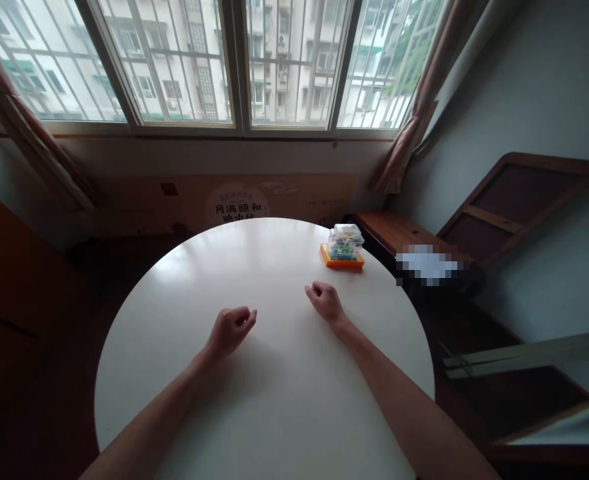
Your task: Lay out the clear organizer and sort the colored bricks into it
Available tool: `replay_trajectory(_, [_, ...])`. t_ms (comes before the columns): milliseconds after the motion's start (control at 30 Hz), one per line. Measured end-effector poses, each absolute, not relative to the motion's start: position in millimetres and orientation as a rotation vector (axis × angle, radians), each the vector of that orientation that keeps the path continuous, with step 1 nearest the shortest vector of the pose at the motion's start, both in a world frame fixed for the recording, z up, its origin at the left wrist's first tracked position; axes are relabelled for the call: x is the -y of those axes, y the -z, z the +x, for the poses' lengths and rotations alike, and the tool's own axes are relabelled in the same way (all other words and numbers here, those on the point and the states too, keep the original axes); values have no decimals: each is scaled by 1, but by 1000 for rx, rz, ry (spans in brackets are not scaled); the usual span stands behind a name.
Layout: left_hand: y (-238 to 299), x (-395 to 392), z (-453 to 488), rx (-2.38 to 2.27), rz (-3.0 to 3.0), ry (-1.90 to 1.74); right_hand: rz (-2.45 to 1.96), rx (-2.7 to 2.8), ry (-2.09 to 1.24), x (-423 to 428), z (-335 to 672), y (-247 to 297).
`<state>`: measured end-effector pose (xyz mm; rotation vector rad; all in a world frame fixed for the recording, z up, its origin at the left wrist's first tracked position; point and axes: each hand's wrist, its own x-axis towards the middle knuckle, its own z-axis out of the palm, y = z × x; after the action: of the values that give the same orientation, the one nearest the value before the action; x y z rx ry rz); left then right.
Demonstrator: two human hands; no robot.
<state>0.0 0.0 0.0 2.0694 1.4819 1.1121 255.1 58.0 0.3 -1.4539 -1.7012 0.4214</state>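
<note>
My left hand (pixel 231 329) rests on the round white table (pixel 184 280) near its middle, fingers curled into a loose fist with nothing in it. My right hand (pixel 325 301) lies a little farther right, also loosely curled and holding nothing. Beyond the right hand, near the table's far right edge, sits a small clear plastic box on an orange base (pixel 343 248) with coloured bits inside. Neither hand touches the box.
A large barred window (pixel 234 60) fills the far wall, with curtains at both sides. A cardboard box with printed characters (pixel 237 200) stands behind the table. Dark wooden furniture (pixel 514 213) crowds the right side.
</note>
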Motion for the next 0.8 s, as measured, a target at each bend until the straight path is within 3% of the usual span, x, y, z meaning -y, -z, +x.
replay_trajectory(500, [5,-2,-3,-1517,2161,-1109,-1407,1647,-412,-61,260,2])
replay_trajectory(667, [4,-2,0,-1475,2202,-1100,-1791,1171,-7,-84,280,0])
replay_trajectory(800, [7,-2,-1,-1467,2230,-1077,-2019,1110,33,-115,304,-2])
